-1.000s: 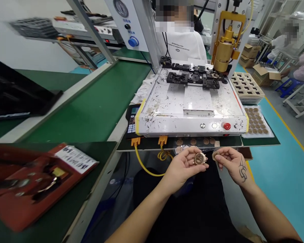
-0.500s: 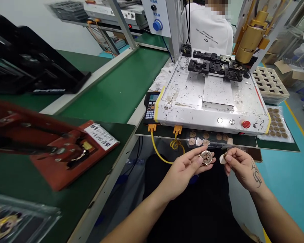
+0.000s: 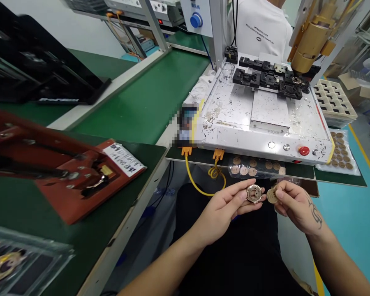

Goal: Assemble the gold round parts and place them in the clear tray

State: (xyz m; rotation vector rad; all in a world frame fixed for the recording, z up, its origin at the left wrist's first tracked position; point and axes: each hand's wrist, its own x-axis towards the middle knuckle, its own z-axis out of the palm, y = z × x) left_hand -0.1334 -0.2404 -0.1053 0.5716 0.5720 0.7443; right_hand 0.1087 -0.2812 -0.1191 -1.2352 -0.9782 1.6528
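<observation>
Between the thumb and fingers of my left hand (image 3: 226, 205) is a round metallic watch case (image 3: 254, 194), its ringed face turned up. Just to its right, my right hand (image 3: 296, 205) pinches a thin tan disc (image 3: 271, 195) by its edge, with faint dark print on the side facing me. The disc and the watch case are close together but apart. Both hands are above my lap, in front of the bench edge. A clear sheet with round stickers (image 3: 252, 172) lies on the bench just beyond my hands.
A white bench machine (image 3: 234, 142) with black fixtures (image 3: 271, 80) and a red button (image 3: 304, 151) stands ahead. Right of it are a cream tray (image 3: 336, 98) and a sheet of brown discs (image 3: 342, 158). A red hand press (image 3: 80, 185) occupies the left bench. Someone in white (image 3: 262, 28) is beyond.
The disc in my right hand has turned, from a pale side to its tan printed side. The watch case is tilted slightly differently. The whole view has shifted a little.
</observation>
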